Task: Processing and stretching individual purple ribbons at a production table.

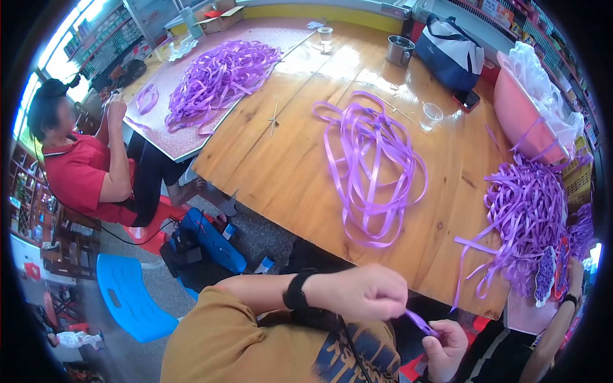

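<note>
My left hand [373, 292], with a black band at its wrist, is closed over one end of a short stretch of purple ribbon [419, 322] at the table's front edge. Lower and to the right, my right hand [446, 351] pinches the same ribbon between thumb and finger. The ribbon runs taut and slanting between the two hands. Just beyond them on the wooden table [294, 172] lies a loose, looped bundle of purple ribbon [373, 172].
Purple ribbon heaps [527, 217] hang over the right side below a pink basin [527, 105]. A metal mug [400, 51], bag [450, 51], phone [466, 100] and clear cup [431, 116] stand behind. Another person in red [80, 169] sits left beside a ribbon pile [223, 76]; another arm [555, 332] shows right.
</note>
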Motion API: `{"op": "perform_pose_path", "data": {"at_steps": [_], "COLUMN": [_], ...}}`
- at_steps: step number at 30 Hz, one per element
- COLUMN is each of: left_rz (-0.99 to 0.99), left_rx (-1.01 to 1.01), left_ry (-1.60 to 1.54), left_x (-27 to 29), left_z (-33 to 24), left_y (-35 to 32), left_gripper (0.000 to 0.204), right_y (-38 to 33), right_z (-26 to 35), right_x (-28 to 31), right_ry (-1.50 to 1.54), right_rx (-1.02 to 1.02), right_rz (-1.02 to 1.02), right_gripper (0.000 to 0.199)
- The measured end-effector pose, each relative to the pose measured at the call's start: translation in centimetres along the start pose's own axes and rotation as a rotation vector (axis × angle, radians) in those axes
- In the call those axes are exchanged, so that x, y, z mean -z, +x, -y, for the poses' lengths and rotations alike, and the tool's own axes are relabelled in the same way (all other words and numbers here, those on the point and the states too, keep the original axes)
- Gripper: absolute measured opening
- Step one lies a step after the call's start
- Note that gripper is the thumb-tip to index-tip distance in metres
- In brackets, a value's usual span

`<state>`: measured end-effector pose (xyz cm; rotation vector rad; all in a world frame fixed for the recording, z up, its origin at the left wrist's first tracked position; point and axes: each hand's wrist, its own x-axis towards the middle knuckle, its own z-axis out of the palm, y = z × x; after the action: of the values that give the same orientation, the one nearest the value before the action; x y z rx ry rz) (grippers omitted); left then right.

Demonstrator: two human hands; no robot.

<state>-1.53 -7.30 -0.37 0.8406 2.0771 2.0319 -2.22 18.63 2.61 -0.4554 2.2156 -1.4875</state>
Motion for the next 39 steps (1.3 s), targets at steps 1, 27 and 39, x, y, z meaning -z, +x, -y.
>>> {"op": "perform_pose_path", "data": {"at_steps": [1,27,39], "left_rz": [-0.105,-0.308,0.055], "left_rx": [0.036,-0.071,-0.123], "left_ry": [-0.163,0.315,0.219], "left_x": [0.6,0.2,-3.2], "left_z": [-0.3,1.2,1.7], "left_y": [-0.2,1.0,2.5], "left_gripper": [0.011,0.023,0.024], "right_y": [-0.3,0.6,0.8], "right_z": [-0.5,-0.7,-2.4], "right_x": [0.3,-1.4,-3.2], "right_ry": [0.093,0.368,0.482], "right_rx": [-0.049,-0.037,-0.025], "right_rz": [-0.039,-0.314,-0.191], "right_gripper": [0.021,0.025,0.027]}}
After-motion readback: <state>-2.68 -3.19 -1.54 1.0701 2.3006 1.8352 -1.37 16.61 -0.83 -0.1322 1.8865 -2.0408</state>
